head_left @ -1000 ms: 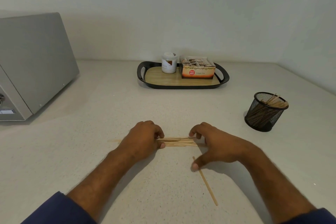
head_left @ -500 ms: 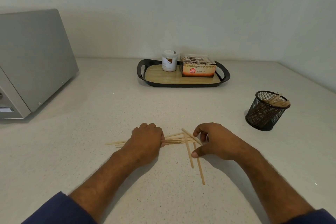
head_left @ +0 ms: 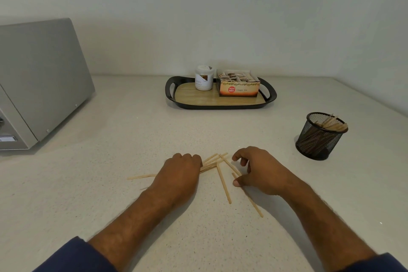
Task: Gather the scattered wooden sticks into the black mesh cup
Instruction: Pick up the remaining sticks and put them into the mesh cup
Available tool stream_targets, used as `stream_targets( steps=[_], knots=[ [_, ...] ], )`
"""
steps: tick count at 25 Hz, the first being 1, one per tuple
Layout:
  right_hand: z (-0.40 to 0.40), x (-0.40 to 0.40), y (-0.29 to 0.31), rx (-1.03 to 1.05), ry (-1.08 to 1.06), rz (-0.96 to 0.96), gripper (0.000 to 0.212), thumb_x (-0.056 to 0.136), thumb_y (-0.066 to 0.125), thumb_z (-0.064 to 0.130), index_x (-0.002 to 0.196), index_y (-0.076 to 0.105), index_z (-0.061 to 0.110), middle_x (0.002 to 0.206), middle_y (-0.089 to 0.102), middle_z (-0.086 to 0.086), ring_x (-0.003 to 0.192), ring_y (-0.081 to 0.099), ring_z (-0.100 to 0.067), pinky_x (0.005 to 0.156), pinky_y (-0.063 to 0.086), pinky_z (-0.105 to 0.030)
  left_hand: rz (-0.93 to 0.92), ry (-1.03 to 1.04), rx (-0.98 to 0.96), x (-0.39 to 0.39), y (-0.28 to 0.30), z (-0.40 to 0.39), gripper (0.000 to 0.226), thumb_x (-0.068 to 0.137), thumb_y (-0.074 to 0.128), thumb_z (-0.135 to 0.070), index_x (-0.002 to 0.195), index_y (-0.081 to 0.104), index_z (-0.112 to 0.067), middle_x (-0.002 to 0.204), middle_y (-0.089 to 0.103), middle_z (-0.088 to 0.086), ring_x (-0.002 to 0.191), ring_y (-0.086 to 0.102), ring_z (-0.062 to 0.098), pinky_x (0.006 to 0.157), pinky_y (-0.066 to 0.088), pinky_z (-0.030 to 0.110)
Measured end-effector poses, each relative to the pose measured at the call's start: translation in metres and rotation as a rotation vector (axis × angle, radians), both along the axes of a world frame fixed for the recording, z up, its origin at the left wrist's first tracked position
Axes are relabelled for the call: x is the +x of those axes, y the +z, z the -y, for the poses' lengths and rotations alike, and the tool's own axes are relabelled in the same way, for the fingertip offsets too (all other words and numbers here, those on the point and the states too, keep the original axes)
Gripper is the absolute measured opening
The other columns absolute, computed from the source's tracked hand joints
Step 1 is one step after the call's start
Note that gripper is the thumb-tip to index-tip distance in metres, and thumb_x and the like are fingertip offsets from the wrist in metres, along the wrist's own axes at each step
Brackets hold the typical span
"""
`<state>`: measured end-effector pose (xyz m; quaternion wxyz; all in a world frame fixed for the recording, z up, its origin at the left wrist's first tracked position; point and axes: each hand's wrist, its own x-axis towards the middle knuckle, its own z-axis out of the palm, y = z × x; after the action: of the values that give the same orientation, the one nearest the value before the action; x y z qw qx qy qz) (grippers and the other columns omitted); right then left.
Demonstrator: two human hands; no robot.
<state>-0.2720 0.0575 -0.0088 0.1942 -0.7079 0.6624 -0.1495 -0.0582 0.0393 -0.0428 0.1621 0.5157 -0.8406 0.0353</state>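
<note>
Holding the stick bundle, left hand stays fisted. Right hand, grip now loosely open, thumb touching one loose stick; sticks fanned wider than before.

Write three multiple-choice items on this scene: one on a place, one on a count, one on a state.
1. Where does the mesh cup stand?
A. On the tray
B. On the counter, right of the hands
C. Beside the grey appliance

2. How many items stand on the tray?
A. Two
B. Four
C. None

3. What is the left hand doing?
A. Lying flat and open
B. Holding the cup
C. Gripping a bundle of sticks

Answers:
1 B: it sits on the bare counter, right of the right hand.
2 A: a white jar and a tea box.
3 C: its fingers curl round sticks that jut from both sides.
</note>
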Motion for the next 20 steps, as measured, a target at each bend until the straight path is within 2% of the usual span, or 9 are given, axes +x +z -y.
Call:
stream_targets(
  steps=[2,4,7,9,12,15,17,18,20],
  knots=[
    [-0.001,-0.004,0.002,0.024,-0.112,-0.077,0.055,0.062,0.085,0.045,0.102,0.059,0.018,0.092,0.053,0.005,0.082,0.052,-0.011,0.065,0.040,-0.024,0.000,0.019,-0.004,0.000,0.000,0.002,0.021,0.095,0.042,-0.016,0.109,0.057,-0.021,0.104,0.060,-0.001,0.086,0.054,0.015,0.074,0.042,0.029],
    [-0.001,-0.005,0.004,0.082,-0.193,-0.155,0.046,0.064,0.082,0.051,0.077,0.056,0.015,0.072,0.053,0.002,0.065,0.051,-0.012,0.055,0.037,-0.023,-0.026,0.008,0.050,0.003,0.005,0.007,0.019,0.093,0.048,-0.014,0.109,0.058,-0.017,0.106,0.057,0.003,0.087,0.056,0.017,0.072,0.043,0.028],
    [-0.001,0.002,0.001,0.135,-0.174,-0.130,0.041,0.075,0.078,0.042,0.059,0.051,0.014,0.054,0.049,0.002,0.049,0.046,-0.012,0.051,0.036,-0.023,-0.208,0.001,0.148,0.013,0.019,0.013,0.025,0.087,0.058,-0.004,0.110,0.057,-0.014,0.105,0.058,0.006,0.084,0.054,0.015,0.068,0.041,0.024],
    [0.000,0.008,0.000,0.119,-0.167,-0.113,0.035,0.080,0.075,0.033,0.060,0.054,0.014,0.056,0.053,0.002,0.051,0.050,-0.011,0.054,0.040,-0.022,-0.341,0.034,0.172,0.019,0.029,0.018,0.031,0.085,0.057,0.002,0.111,0.054,-0.015,0.099,0.061,0.004,0.080,0.054,0.012,0.062,0.038,0.021],
    [0.006,0.020,-0.001,0.032,-0.209,-0.123,0.023,0.085,0.070,0.025,0.072,0.063,0.008,0.067,0.062,-0.002,0.062,0.058,-0.015,0.058,0.045,-0.025,-0.364,0.059,0.216,0.030,0.037,0.023,0.024,0.090,0.055,-0.006,0.112,0.055,-0.016,0.099,0.061,0.004,0.080,0.055,0.014,0.063,0.039,0.021],
    [0.013,0.029,-0.002,-0.054,-0.190,0.070,0.017,0.088,0.061,0.010,0.079,0.072,0.002,0.078,0.073,-0.011,0.068,0.069,-0.025,0.066,0.058,-0.035,-0.214,0.058,0.335,0.047,0.039,0.027,0.037,0.083,0.068,-0.035,0.115,0.056,-0.020,0.112,0.056,0.001,0.092,0.053,0.013,0.074,0.042,0.024],
    [0.017,0.028,0.001,-0.112,-0.143,0.214,0.015,0.086,0.067,0.019,0.095,0.074,0.009,0.088,0.073,-0.005,0.072,0.067,-0.017,0.069,0.058,-0.031,-0.062,0.061,0.432,0.057,0.040,0.029,0.061,0.071,0.075,-0.053,0.119,0.054,-0.023,0.114,0.053,-0.002,0.097,0.052,0.013,0.079,0.043,0.025],
    [0.019,0.027,0.003,-0.094,-0.106,0.192,0.038,0.082,0.072,0.033,0.113,0.068,0.012,0.103,0.069,-0.003,0.086,0.065,-0.014,0.076,0.054,-0.028,-0.005,0.062,0.462,0.060,0.041,0.029,0.067,0.067,0.076,-0.058,0.120,0.054,-0.023,0.113,0.053,-0.003,0.097,0.051,0.013,0.079,0.042,0.025],
    [0.023,0.027,0.003,0.044,0.025,-0.002,0.093,0.068,0.074,0.060,0.143,0.040,0.017,0.140,0.048,-0.003,0.123,0.046,-0.021,0.100,0.043,-0.036,0.039,0.059,0.493,0.062,0.041,0.029,0.071,0.063,0.079,-0.059,0.119,0.055,-0.022,0.112,0.055,-0.003,0.096,0.051,0.012,0.079,0.042,0.026]
  ],
)
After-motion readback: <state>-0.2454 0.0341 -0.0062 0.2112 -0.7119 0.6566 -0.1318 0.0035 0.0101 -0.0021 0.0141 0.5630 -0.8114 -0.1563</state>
